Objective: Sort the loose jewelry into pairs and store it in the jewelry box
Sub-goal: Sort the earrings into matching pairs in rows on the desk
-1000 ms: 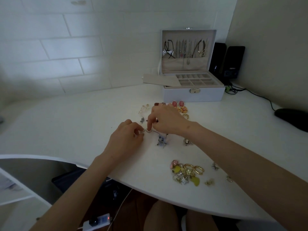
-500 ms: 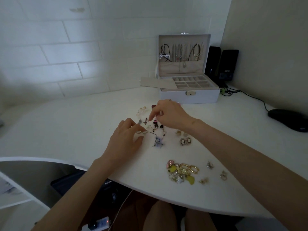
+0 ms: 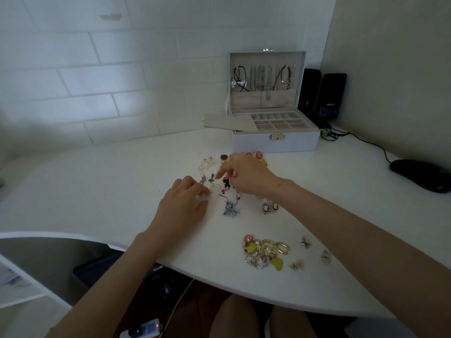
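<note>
Loose jewelry is scattered over the white desk (image 3: 97,181). My left hand (image 3: 183,206) lies low on the desk, its fingertips resting on a small silvery earring (image 3: 210,191), thumb apart. My right hand (image 3: 246,174) hovers just beyond it, index finger stretched down-left toward a red-and-black earring (image 3: 226,179) and the silver dangles (image 3: 207,178); I see nothing held in it. Blue flower earrings (image 3: 229,207) and a cameo pair (image 3: 269,207) lie just nearer. The white jewelry box (image 3: 275,143) stands open behind, necklaces hanging in its lid, with its compartment tray (image 3: 278,120) showing.
A pile of gold rings and yellow pieces (image 3: 266,252) sits near the desk's front edge, with small single pieces (image 3: 305,242) to its right. Clear earrings (image 3: 206,163) and pink ones (image 3: 258,154) lie before the box. Black speakers (image 3: 327,96) and a mouse (image 3: 419,174) are at right.
Both hands pinched one small piece together a second ago; they have since parted. My right hand moved back with its index finger extended, and my left hand flattened onto the desk.
</note>
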`<state>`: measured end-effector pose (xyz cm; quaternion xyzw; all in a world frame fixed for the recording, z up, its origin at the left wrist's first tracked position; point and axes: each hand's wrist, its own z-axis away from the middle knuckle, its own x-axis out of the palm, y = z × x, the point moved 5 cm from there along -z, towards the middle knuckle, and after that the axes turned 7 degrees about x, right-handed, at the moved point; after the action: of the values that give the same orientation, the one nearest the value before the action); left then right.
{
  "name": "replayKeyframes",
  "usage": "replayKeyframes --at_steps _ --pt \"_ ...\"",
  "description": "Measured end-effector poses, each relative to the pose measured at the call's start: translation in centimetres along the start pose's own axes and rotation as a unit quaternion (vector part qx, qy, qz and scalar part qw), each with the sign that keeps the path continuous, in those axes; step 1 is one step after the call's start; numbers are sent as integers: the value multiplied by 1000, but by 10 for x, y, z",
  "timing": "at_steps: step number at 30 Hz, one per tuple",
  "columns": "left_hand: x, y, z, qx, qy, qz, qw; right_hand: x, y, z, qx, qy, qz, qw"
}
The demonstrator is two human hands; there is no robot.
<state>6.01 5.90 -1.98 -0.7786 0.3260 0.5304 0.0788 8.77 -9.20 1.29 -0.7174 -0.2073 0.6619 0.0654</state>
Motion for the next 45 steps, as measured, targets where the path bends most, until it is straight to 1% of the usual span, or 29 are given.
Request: replayKeyframes --at_steps 5,7,10,12,14,17,21,27,32,38,45 --pt "0 -1 0 -8 0 1 1000 5 -7 1 -20 -21 35 999" --pt "0 -1 1 -5 -2 3 1000 4 -7 1 -18 -20 27 999" --pt "-1 -2 1 -8 5 8 1000 0 -5 1 -7 -9 2 1000" --pt "-2 -3 0 -7 19 6 1000 -2 -5 -1 -2 9 9 1000" --pt "-2 -5 0 -8 32 0 999 -3 -6 -4 -1 20 53 998" --pt "-3 -4 0 4 47 -8 999 0 -10 -10 -21 19 137 990" --pt "-1 0 3 41 46 -30 998 2 -14 -16 -39 16 176 983" --pt "-2 -2 1 32 46 -35 998 5 -19 -17 -44 8 178 983" --pt "-1 -2 1 32 45 -38 998 -3 -21 -15 -48 47 150 986" --pt "0 -5 1 18 39 -40 998 4 -26 -13 -52 7 152 987" --pt "-1 -3 3 7 34 -28 999 3 -24 -13 -35 9 129 991"
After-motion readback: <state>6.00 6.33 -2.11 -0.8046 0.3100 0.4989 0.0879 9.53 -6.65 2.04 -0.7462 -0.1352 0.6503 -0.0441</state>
